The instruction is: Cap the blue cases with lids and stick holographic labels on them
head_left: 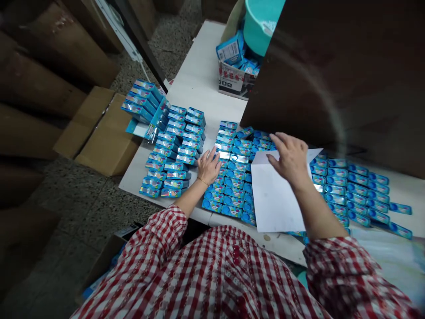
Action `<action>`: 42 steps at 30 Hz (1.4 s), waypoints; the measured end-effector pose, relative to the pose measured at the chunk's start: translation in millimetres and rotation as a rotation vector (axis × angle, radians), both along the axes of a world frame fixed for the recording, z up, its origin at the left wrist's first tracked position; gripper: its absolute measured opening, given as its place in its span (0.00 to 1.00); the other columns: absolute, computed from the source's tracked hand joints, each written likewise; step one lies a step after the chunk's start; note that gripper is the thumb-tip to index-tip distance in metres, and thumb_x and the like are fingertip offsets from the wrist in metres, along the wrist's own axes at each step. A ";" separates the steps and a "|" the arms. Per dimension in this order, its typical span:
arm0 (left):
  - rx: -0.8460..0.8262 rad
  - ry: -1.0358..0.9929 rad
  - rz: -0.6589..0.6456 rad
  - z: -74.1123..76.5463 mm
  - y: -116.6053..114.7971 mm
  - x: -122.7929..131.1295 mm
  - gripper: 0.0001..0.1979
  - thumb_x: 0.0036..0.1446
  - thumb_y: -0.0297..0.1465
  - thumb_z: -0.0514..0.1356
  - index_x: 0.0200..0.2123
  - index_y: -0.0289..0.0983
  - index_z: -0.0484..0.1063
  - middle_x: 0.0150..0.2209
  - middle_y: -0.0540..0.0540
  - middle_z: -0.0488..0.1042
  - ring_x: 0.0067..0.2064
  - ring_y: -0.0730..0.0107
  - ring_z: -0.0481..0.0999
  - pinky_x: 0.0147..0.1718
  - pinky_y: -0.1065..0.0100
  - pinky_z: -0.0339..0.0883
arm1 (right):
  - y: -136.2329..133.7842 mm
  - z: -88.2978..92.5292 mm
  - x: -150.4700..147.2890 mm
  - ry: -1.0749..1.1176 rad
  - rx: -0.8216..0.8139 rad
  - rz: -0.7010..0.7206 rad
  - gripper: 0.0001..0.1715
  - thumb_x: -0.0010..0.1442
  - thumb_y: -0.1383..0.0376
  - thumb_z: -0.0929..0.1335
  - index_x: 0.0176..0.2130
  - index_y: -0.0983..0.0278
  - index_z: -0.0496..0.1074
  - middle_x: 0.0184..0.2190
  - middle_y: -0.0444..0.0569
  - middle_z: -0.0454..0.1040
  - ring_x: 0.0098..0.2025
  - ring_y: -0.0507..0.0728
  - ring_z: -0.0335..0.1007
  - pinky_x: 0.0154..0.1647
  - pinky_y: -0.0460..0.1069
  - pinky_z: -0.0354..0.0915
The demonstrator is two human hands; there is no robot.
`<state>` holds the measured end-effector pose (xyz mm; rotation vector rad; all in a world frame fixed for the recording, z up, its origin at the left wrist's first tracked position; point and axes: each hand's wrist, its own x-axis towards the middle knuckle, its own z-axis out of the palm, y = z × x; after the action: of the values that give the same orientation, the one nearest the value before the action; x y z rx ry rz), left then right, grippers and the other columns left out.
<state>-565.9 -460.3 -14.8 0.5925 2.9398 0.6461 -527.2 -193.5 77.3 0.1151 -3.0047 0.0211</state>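
Note:
Rows of small blue boxes (pixel 234 182) stand packed side by side on a white table. My left hand (pixel 208 167), with a thin bracelet at its wrist, lies at the left edge of these rows, fingers spread and touching the boxes. My right hand (pixel 291 159) is over the far part of a white paper sheet (pixel 278 199), thumb and fingers apart, with fingertips near the boxes at the back. Under the sheet, part of the rows is hidden. Further left, two columns of taller-looking blue boxes (pixel 175 177) stand beside a blue display carton (pixel 153 124) with several boxes on it.
A dark brown panel (pixel 352 79) rises behind the rows. At the back, a printed carton (pixel 232 82) holds blue packs and a turquoise bucket (pixel 257 31). More blue boxes (pixel 358 190) fill the right side. Brown cartons (pixel 99 133) stand on the floor to the left.

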 end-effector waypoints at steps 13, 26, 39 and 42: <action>0.015 -0.165 -0.419 16.4 168.7 29.8 0.24 0.55 0.41 0.57 0.54 0.40 0.66 0.51 0.39 0.70 0.53 0.54 0.65 0.52 0.54 0.55 | 65.0 -76.0 124.3 -0.271 -0.135 0.064 0.21 0.60 0.67 0.60 0.51 0.64 0.70 0.53 0.56 0.67 0.49 0.61 0.60 0.48 0.56 0.56; -0.013 -0.094 -0.330 -14.1 184.9 50.6 0.22 0.55 0.40 0.57 0.53 0.44 0.66 0.56 0.42 0.63 0.57 0.54 0.59 0.53 0.53 0.50 | 111.4 -96.1 80.8 -0.296 0.018 -0.065 0.25 0.64 0.67 0.55 0.58 0.68 0.61 0.53 0.58 0.65 0.49 0.63 0.55 0.44 0.55 0.55; 0.010 -0.056 -0.327 -16.2 185.2 51.6 0.21 0.56 0.40 0.56 0.52 0.42 0.66 0.55 0.42 0.64 0.57 0.56 0.59 0.53 0.54 0.50 | 100.8 -92.8 86.5 -0.223 0.037 -0.095 0.23 0.64 0.68 0.55 0.52 0.70 0.68 0.50 0.57 0.69 0.44 0.61 0.61 0.45 0.53 0.58; 0.015 -0.061 -0.326 -16.6 185.5 51.5 0.21 0.56 0.40 0.56 0.52 0.42 0.66 0.56 0.42 0.63 0.57 0.56 0.58 0.53 0.54 0.49 | 97.4 -98.7 80.2 -0.247 0.079 -0.111 0.25 0.63 0.71 0.56 0.57 0.72 0.63 0.49 0.60 0.69 0.43 0.62 0.61 0.43 0.54 0.59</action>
<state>-514.4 -274.7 -31.4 1.0051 2.6942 0.6349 -447.0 -96.1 -21.4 -0.0505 -3.2537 -0.1029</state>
